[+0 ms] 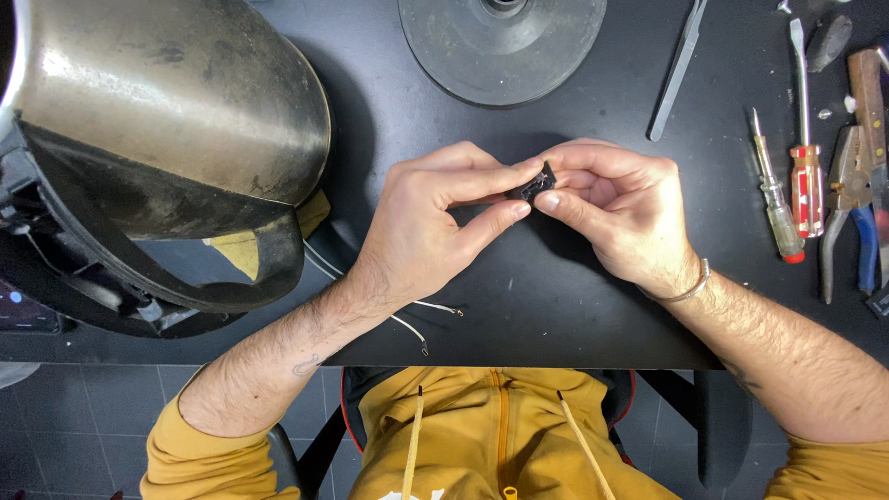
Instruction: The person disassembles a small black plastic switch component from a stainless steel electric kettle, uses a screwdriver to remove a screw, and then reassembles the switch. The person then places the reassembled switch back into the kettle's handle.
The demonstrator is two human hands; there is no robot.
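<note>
Both hands meet over the middle of a black table. My left hand and my right hand pinch a small black plastic part between thumbs and fingertips. Most of the part is hidden by the fingers. Two thin white wires with bare ends lie on the table under my left wrist. I wear a thin metal bracelet on the right wrist.
A large steel kettle body lies on its side at left, its black base open. A round grey kettle base sits at the top. Tweezers, two screwdrivers and pliers lie at right.
</note>
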